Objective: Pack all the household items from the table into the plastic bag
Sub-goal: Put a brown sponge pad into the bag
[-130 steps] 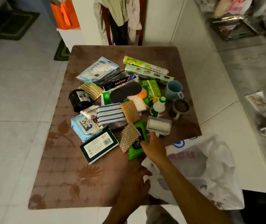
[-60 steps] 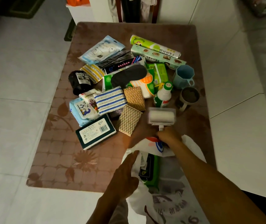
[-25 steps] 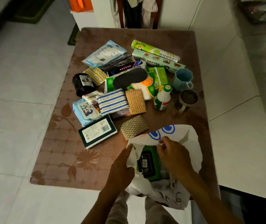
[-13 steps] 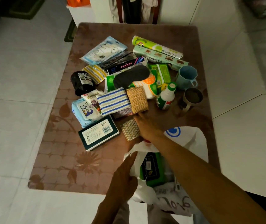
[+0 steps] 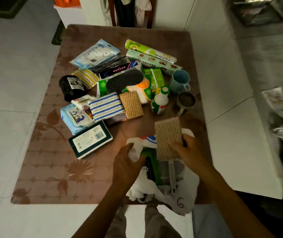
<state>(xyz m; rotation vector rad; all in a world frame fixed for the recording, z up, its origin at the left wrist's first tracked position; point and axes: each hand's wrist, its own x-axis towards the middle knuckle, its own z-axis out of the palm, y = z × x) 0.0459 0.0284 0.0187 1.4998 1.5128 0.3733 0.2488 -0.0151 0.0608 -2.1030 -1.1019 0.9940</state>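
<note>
Crowding the worktop (image 5: 39, 169), household items await packing as the left hand (image 5: 126, 166) grips the plastic bag (image 5: 185, 194) rim, holding its mouth open. Right hand (image 5: 191, 153) fingers (image 5: 176, 145) clamp the tan sponge pad (image 5: 167, 137) above the opening; likely light and soft, best pinched by its edges.
</note>
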